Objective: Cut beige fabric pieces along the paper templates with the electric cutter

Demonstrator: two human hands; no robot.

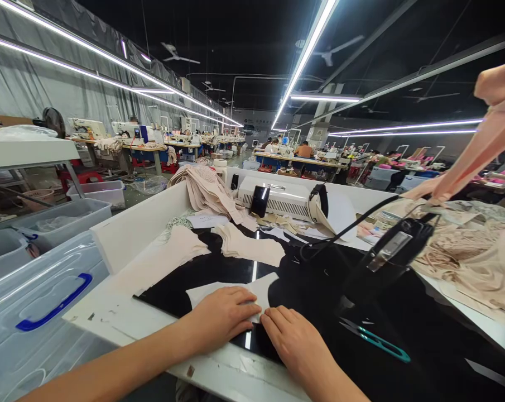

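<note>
My left hand (227, 314) lies flat, fingers forward, on a white cut fabric piece (265, 288) with curved edges. The fingertips of my right hand (293, 338) touch that piece's right edge; its fingers are stretched out side by side and its thumb is hidden. The piece rests on a glossy black sheet (311, 279) on the white table. Just beyond my hands is a stack of pale cut fabric pieces (252, 247). To the right of my right hand lie teal-handled thread snips (384, 345).
A black corded handheld machine (388, 251) stands at right, near heaped beige fabric (474, 262). Long pale pieces (172, 248) lie left. A phone (259, 201) leans against a white vented box (283, 195) at the back. Lidded plastic bins (47, 301) stand left of the table.
</note>
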